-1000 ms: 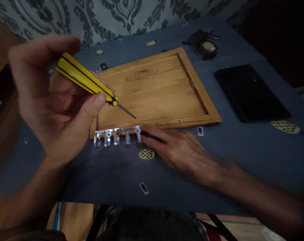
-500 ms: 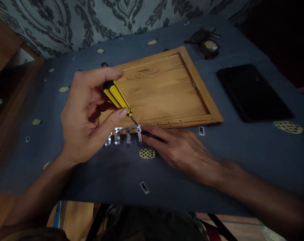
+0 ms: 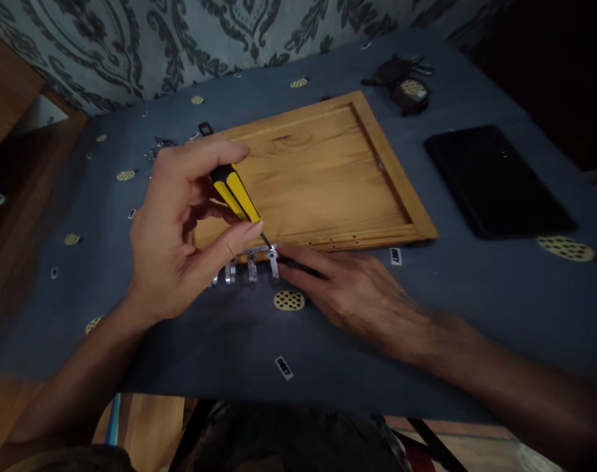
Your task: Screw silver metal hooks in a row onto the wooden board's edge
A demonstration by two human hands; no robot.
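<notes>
My left hand (image 3: 168, 226) is closed around a small yellow-and-black screwdriver (image 3: 235, 195), thumb low on the handle and index finger near its top. The tilted shaft meets the plate of the rightmost silver metal hook (image 3: 273, 262). Several such hooks line the near edge of a framed wooden board (image 3: 308, 170), part of the row hidden behind the left hand. My right hand (image 3: 352, 288) lies low from the right, its fingertips closed at the rightmost hook. Between its fingers shows a slim dark strip that I cannot make out.
A dark blue patterned cloth (image 3: 220, 367) covers the table. At the right lies a black tablet (image 3: 498, 180); behind the board sits a dark key bunch (image 3: 401, 82). Small metal pieces (image 3: 159, 145) lie beyond the left hand. Patterned wallpaper (image 3: 249, 26) rises at the back.
My left hand and the screwdriver handle have shifted slightly right and down, with the tip still at the same hook. The right hand looks unmoved.
</notes>
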